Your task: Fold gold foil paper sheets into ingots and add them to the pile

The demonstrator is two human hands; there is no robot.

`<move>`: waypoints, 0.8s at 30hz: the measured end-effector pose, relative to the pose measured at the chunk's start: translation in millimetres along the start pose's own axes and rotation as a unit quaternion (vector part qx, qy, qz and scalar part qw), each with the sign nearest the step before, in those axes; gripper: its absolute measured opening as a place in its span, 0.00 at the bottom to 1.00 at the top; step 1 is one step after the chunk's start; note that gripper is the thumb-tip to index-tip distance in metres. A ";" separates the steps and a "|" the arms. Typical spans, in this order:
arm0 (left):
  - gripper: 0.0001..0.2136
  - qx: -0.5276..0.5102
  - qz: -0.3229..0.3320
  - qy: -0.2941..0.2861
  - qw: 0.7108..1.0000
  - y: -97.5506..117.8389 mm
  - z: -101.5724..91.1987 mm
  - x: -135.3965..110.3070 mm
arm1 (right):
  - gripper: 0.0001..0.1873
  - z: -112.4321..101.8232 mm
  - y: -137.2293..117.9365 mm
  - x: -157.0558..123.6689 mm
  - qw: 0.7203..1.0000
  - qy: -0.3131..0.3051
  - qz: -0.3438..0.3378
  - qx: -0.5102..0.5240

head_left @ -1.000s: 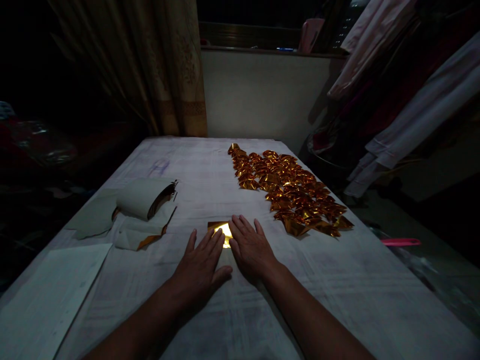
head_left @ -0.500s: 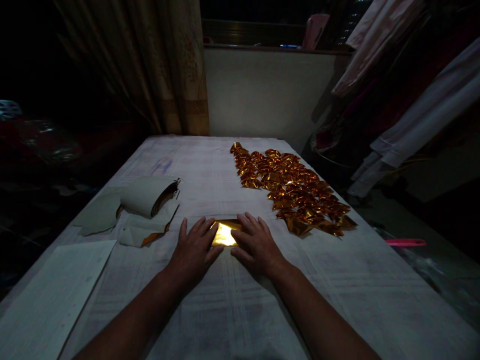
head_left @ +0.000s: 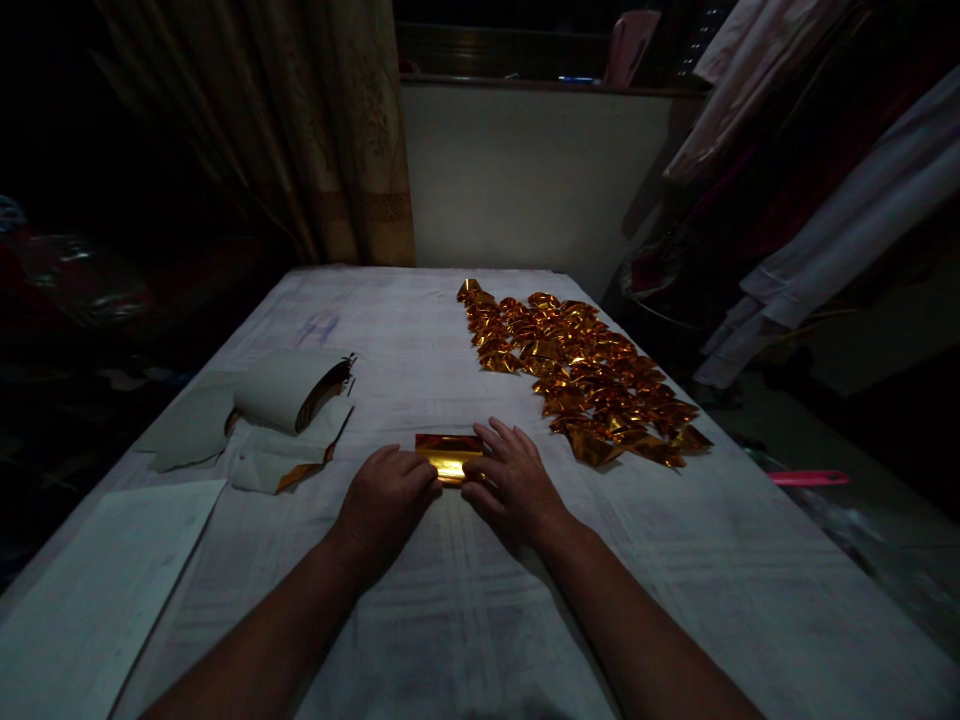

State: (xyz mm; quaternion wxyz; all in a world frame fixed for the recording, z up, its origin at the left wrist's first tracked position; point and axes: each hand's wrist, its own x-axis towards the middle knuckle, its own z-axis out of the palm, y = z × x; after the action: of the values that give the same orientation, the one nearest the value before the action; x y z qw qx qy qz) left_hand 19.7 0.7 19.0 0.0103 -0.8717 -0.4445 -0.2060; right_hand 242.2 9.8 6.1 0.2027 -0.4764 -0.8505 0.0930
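Watching remotely through the head camera, I find both forearms entering low over the bench [head_left: 480, 620], which is covered with a pale checked cloth. Near left, a large white sheet [head_left: 112, 580] lies flat, its outer part lost past the frame edge. Mid-bench, the left hand [head_left: 386, 500] has its fingers curled down, pinching the near left corner of a gold foil piece [head_left: 450, 468]. The right hand [head_left: 517, 480] grips the near right corner between thumb and forefinger, its other fingers spread over and beyond that end. The foil lies on the cloth between the two hands, near strip bright, far strip darker. Off the bench to the right I note a pink handle [head_left: 810, 478]. Farther left: a curled stack [head_left: 281, 390] of pale-backed sheets, gold-brown showing at the edges, with flatter sheets beside it. Farther right, crumpled-looking gold folded pieces [head_left: 592, 380] form a dense patch reaching toward the back. Clothes [head_left: 862, 200] hang at right. Behind the bench I see a patterned curtain [head_left: 360, 150], left, and a plain wall [head_left: 525, 180]; above that, a pink jug-like vessel [head_left: 631, 48] stands on the sill.
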 end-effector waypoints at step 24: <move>0.13 -0.064 -0.178 0.018 0.982 -11.5 4.4 6.6 | 0.06 3.5 -0.5 5.2 0.989 0.033 0.140 0.041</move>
State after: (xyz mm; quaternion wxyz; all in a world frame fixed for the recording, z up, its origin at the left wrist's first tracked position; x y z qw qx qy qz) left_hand 15.7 13.7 15.5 -0.0744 -0.7737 -0.5779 -0.2486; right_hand 237.9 14.1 4.4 0.2353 -0.5846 -0.7638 0.1396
